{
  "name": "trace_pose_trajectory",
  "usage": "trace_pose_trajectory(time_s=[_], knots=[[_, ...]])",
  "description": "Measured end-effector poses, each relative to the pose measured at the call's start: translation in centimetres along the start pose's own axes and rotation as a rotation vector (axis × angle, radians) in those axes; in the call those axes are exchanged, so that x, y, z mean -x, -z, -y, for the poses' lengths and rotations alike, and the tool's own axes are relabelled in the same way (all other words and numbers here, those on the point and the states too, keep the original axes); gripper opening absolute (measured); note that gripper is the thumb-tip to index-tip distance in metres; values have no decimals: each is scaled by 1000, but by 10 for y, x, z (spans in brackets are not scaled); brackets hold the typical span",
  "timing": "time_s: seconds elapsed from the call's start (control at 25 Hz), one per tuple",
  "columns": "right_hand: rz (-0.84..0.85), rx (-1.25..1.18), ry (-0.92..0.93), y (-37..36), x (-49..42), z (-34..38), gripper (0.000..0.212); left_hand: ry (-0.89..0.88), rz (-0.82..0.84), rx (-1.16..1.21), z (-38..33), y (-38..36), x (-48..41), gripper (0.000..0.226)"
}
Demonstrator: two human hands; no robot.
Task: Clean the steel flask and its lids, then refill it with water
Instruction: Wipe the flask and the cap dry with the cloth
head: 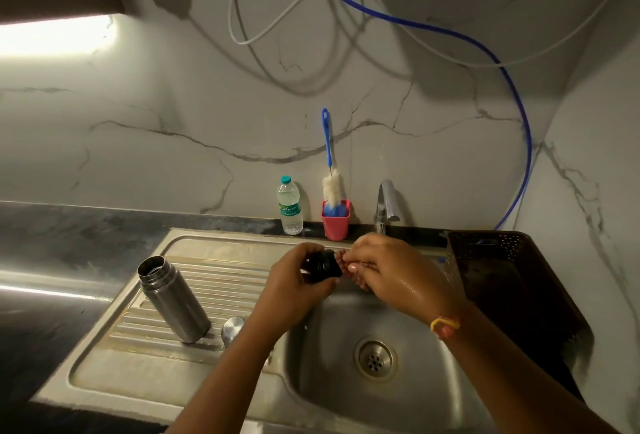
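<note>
The steel flask (173, 298) stands open and uncapped on the ribbed drainboard (131, 361), left of the basin. A round steel lid (232, 327) lies on the drainboard just right of the flask's base. My left hand (298, 283) grips a black inner lid (322, 264) over the basin's back edge. My right hand (391, 270), wet, has its fingertips against the lid's right side, right below the tap (384, 206). Whether water runs is not visible.
A steel sink basin (415, 395) with a drain (375, 357) lies below my hands. Behind stand a plastic water bottle (290, 206) and a pink cup (335, 222) holding a blue bottle brush (329, 163). A dark perforated basket (502, 267) sits right of the basin.
</note>
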State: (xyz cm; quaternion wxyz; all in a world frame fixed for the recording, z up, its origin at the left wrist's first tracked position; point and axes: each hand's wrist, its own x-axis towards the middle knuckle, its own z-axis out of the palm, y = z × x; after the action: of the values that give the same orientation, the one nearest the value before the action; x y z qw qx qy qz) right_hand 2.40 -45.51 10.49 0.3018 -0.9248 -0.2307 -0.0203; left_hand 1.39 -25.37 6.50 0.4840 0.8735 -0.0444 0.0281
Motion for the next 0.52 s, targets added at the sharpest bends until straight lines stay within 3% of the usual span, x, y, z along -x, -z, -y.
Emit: trace_pose_trajectory(time_s=[0.16,0.32,0.52], knots=[[-70,-97,-80,-18,2,-3,25,-105,-49,-131,-6,17,-10,64],[-120,-211,-167,-30,1,-6,24,-65,-67,-47,-4,24,-15,57],[-304,-307,-246,-26,2,-13,25,-76,-68,-68,-1,30,-26,57]])
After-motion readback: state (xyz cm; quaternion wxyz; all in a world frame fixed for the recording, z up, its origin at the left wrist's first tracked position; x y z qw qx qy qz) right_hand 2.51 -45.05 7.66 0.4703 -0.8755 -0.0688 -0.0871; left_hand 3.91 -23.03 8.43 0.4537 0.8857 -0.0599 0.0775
